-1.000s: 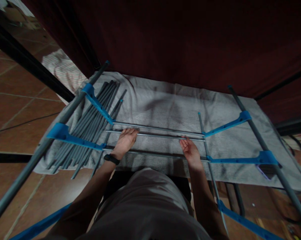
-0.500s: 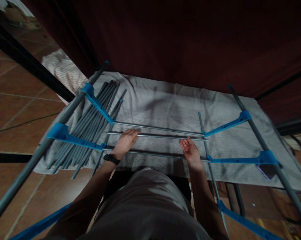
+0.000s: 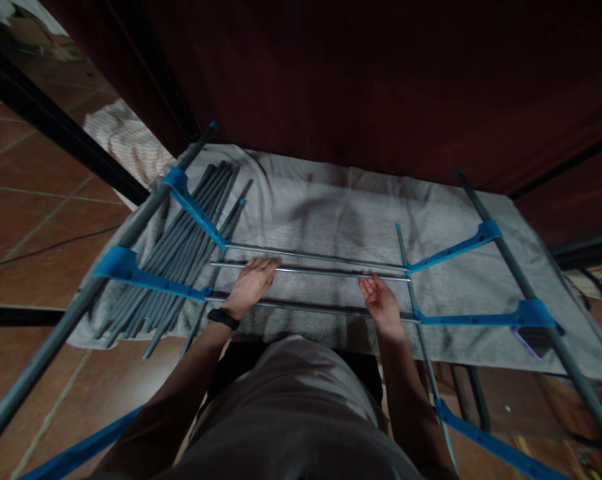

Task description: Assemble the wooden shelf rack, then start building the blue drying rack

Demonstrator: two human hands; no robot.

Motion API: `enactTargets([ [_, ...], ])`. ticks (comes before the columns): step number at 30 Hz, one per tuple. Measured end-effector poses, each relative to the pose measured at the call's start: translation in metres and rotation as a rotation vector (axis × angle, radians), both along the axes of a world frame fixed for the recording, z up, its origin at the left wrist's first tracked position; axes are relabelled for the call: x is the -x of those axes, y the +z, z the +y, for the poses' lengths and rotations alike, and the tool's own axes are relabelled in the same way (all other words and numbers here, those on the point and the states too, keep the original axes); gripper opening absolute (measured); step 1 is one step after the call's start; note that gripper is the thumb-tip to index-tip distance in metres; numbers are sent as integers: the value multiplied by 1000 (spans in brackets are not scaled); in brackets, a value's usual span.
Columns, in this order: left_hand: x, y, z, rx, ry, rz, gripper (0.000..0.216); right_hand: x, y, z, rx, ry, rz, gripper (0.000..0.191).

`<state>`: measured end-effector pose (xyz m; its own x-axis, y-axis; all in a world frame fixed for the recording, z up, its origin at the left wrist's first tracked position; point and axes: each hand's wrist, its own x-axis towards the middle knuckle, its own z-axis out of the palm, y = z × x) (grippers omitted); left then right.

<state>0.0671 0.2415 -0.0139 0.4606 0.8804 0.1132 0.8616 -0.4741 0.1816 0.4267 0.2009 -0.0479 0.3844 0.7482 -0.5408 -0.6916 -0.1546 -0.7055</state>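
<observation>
A thin grey metal tube (image 3: 321, 271) runs crosswise in front of me, between two parallel crossbars of a frame. My left hand (image 3: 253, 279), palm down and wearing a dark wristband, is closed over its left part. Near its right part, my right hand (image 3: 378, 295) has the thumb and fingertips at the tube, palm partly turned up. The tube's right end lies by a grey side tube (image 3: 403, 247). The rear crossbar (image 3: 311, 255) and front crossbar (image 3: 305, 307) join blue plastic arms, among them the left arm (image 3: 161, 283) and right arm (image 3: 471, 321).
A pile of grey tubes (image 3: 175, 257) lies at the left on a grey cloth (image 3: 331, 200). Thick frame poles slant along both sides, such as the right pole (image 3: 518, 267). A phone (image 3: 533, 340) lies at the right. A dark red curtain (image 3: 355, 87) hangs behind.
The middle tube has slid slightly to the left. Both hands stay in nearly the same place, with the right fingertips now closer against the tube.
</observation>
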Motion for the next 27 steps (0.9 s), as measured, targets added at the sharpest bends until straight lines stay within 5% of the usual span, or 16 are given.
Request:
enactTargets([
  [27, 2, -8, 0, 10, -36, -50, 35, 1, 3, -3, -13, 9, 15, 12],
])
